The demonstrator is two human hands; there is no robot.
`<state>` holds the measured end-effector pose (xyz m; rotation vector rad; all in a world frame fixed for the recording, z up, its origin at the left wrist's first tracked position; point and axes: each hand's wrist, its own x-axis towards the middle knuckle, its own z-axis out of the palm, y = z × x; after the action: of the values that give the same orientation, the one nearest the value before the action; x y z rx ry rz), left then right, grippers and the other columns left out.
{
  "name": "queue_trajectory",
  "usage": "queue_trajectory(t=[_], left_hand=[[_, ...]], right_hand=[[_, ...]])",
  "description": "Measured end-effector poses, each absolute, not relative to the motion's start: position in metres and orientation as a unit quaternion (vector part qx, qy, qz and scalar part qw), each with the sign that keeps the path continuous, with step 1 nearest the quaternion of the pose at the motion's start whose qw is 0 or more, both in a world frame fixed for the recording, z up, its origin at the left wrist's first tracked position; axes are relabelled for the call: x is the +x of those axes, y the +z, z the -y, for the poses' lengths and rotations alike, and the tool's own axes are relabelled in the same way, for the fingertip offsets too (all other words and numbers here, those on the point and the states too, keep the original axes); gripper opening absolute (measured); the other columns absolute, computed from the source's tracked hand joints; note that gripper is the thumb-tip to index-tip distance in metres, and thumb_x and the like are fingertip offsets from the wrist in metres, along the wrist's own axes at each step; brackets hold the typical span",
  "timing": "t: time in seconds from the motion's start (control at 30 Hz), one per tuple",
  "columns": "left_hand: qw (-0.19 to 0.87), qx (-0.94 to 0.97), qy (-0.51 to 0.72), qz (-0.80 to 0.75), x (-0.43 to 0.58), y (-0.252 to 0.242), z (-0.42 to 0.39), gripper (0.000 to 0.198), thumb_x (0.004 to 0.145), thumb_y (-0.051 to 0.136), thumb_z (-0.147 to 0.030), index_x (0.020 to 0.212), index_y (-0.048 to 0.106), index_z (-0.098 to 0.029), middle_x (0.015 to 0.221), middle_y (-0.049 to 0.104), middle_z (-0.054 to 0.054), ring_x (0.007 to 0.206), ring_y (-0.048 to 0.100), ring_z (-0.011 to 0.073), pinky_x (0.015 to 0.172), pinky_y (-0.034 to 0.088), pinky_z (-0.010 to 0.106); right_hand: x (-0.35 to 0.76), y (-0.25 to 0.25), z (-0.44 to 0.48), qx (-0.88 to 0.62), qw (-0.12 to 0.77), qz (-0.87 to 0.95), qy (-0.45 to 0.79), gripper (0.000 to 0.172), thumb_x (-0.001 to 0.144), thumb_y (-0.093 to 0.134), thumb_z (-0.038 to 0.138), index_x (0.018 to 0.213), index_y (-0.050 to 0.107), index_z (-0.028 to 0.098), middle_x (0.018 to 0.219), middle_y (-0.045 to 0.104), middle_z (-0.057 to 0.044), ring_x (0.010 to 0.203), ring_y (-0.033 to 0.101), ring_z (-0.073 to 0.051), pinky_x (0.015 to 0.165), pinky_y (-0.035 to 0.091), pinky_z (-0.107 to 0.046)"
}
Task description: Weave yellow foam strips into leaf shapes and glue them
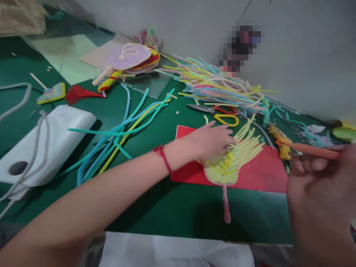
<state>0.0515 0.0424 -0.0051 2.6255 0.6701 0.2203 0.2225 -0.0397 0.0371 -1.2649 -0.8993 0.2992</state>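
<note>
My left hand, with a red cord bracelet on the wrist, reaches over a fan-shaped craft piece of yellow pipe cleaners. Its fingers are partly stretched out and rest at the piece's upper left side; the fingertips are partly hidden. The piece has a pinkish edge, a pink stem pointing toward me, and loose yellow strips fanning to the upper right. It lies on a red sheet. At the right edge, my right hand is closed around a slim orange tool, raised above the table; its tip is blurred.
Scissors with red and yellow handles lie behind the red sheet, before a heap of pipe cleaners. Loose blue and green pipe cleaners and a white power bank with cable are left. A lilac round fan lies farther back.
</note>
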Motion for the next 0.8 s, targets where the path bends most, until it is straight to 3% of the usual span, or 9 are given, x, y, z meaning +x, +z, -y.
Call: queue_trajectory(t=[0.07, 0.2, 0.33, 0.5, 0.8], left_hand=[[0.272, 0.942, 0.067, -0.188, 0.040, -0.007, -0.063, 0.033, 0.096, 0.043, -0.030, 0.126, 0.056, -0.030, 0.147, 0.040, 0.001, 0.141, 0.024, 0.0217, 0.113, 0.012, 0.054], [0.341, 0.929, 0.029, -0.143, 0.029, -0.018, -0.079, 0.040, 0.089, 0.054, -0.038, 0.128, 0.054, -0.032, 0.156, 0.022, -0.001, 0.144, 0.014, 0.0246, 0.114, 0.005, 0.052], [0.347, 0.929, 0.022, -0.131, 0.031, -0.027, -0.078, 0.047, 0.083, 0.060, -0.039, 0.129, 0.054, -0.032, 0.157, 0.016, 0.000, 0.144, 0.011, 0.0264, 0.114, 0.004, 0.050], [0.334, 0.934, 0.051, -0.119, 0.032, -0.032, -0.080, 0.046, 0.082, 0.059, -0.039, 0.127, 0.055, -0.032, 0.156, 0.020, 0.002, 0.143, 0.018, 0.0258, 0.113, 0.007, 0.048], [0.332, 0.934, 0.052, -0.121, 0.031, -0.034, -0.079, 0.047, 0.081, 0.059, -0.038, 0.127, 0.055, -0.033, 0.156, 0.020, 0.002, 0.144, 0.014, 0.0258, 0.113, 0.007, 0.049]], right_hand=[[0.210, 0.034, 0.057, -0.579, 0.693, 0.403, 0.147, 0.026, 0.077, 0.068, 0.036, 0.061, 0.052, 0.023, 0.045, 0.039, 0.006, 0.041, 0.034, -0.010, 0.040, 0.029, -0.027], [0.180, 0.017, 0.089, -0.613, 0.635, 0.430, 0.190, 0.022, 0.081, 0.065, 0.039, 0.072, 0.058, 0.021, 0.052, 0.052, 0.003, 0.048, 0.051, -0.013, 0.047, 0.045, -0.029], [0.158, -0.002, 0.108, -0.615, 0.491, 0.608, 0.106, 0.002, 0.085, 0.060, 0.019, 0.087, 0.059, 0.021, 0.068, 0.063, 0.001, 0.062, 0.062, -0.014, 0.060, 0.054, -0.030], [0.143, -0.014, 0.104, -0.484, 0.360, 0.797, -0.027, 0.023, 0.081, 0.058, 0.004, 0.098, 0.056, 0.020, 0.082, 0.066, -0.006, 0.072, 0.063, -0.016, 0.065, 0.054, -0.030], [0.134, -0.022, 0.094, -0.489, 0.283, 0.823, -0.062, 0.013, 0.085, 0.053, 0.005, 0.090, 0.054, 0.017, 0.074, 0.062, -0.006, 0.068, 0.059, -0.017, 0.062, 0.052, -0.032]])
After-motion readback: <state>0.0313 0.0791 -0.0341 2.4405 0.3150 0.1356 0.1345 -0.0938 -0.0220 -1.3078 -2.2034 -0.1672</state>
